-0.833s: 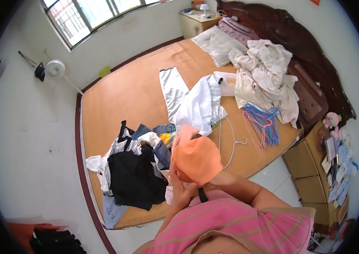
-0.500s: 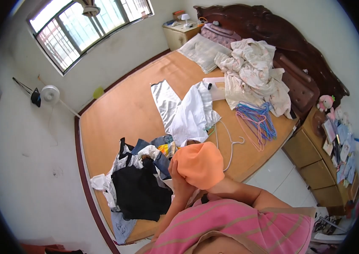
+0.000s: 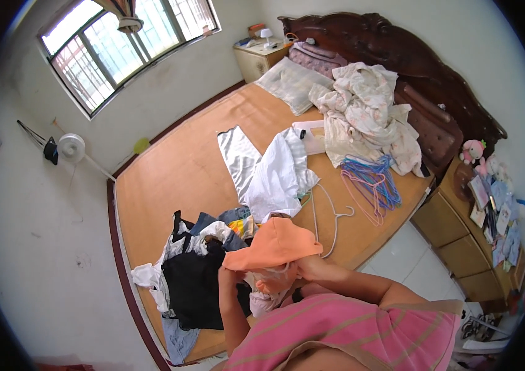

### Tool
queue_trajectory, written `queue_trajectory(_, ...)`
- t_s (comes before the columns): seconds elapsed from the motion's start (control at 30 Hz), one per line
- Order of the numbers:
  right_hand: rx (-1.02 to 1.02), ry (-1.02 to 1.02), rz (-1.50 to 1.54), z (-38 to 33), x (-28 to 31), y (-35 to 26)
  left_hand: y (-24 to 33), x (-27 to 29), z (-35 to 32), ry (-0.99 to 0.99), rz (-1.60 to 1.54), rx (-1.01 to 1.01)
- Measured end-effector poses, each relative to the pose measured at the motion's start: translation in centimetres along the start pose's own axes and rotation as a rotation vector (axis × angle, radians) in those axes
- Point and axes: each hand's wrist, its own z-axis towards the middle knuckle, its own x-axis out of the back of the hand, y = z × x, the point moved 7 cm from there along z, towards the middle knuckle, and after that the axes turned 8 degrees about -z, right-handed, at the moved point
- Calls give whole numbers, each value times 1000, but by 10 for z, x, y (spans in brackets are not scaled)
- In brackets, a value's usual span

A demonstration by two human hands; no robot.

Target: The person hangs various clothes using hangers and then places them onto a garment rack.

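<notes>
Close in front of my body I hold an orange garment (image 3: 275,240) whose rounded top looks like a hood. My left hand (image 3: 230,272) is closed on its left edge, and my right hand (image 3: 307,267) grips the right edge, so the cloth is spread between them. Paler cloth hangs below the orange part. Just left of my left hand lies a black garment (image 3: 191,287) on a pile of clothes. Beyond the orange garment, a white shirt (image 3: 278,179) lies on the bed, with a white hanger (image 3: 337,214) beside it.
The bed (image 3: 170,161) has a tan surface and a carved dark headboard (image 3: 392,43). Several blue and pink hangers (image 3: 371,179) lie near a crumpled floral quilt (image 3: 364,99). Right of the bed stands a cluttered cabinet (image 3: 442,216). A fan (image 3: 71,147) stands by the left wall.
The orange garment was a rounded bundle with my hands close together; it is now opened out wider and lower. My left hand has moved left, away from the right.
</notes>
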Motion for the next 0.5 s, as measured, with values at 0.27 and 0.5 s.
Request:
queue_trajectory(0.27, -77, 73, 4, 24, 41, 40, -13, -99, -36, -449, -1300, 518)
queue_trajectory(0.5, -13, 87, -650, 28, 71, 107, 27, -162, -70, -509, -943, 696)
